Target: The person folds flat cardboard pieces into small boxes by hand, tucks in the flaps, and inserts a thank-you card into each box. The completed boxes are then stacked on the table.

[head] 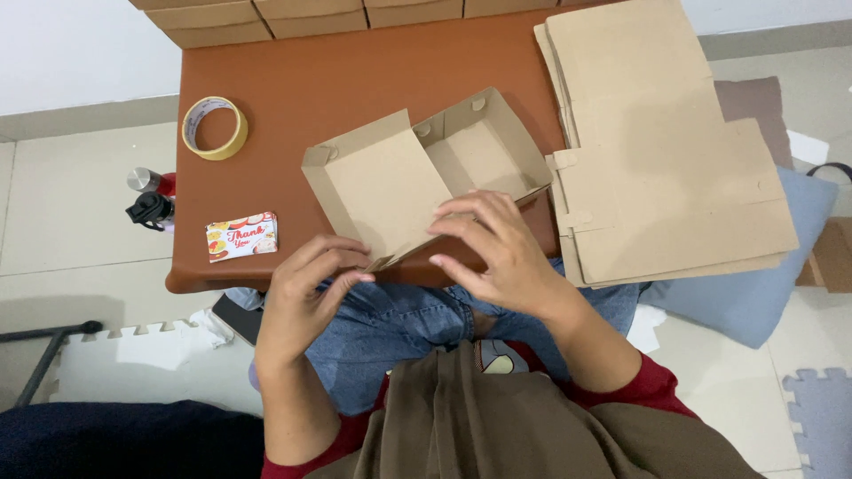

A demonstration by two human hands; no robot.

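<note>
Single head-worn view, looking steeply down, close over lap and low brown table (293,89)

matt cardboard box (426,168) — smooth brown table (328,80)
</note>
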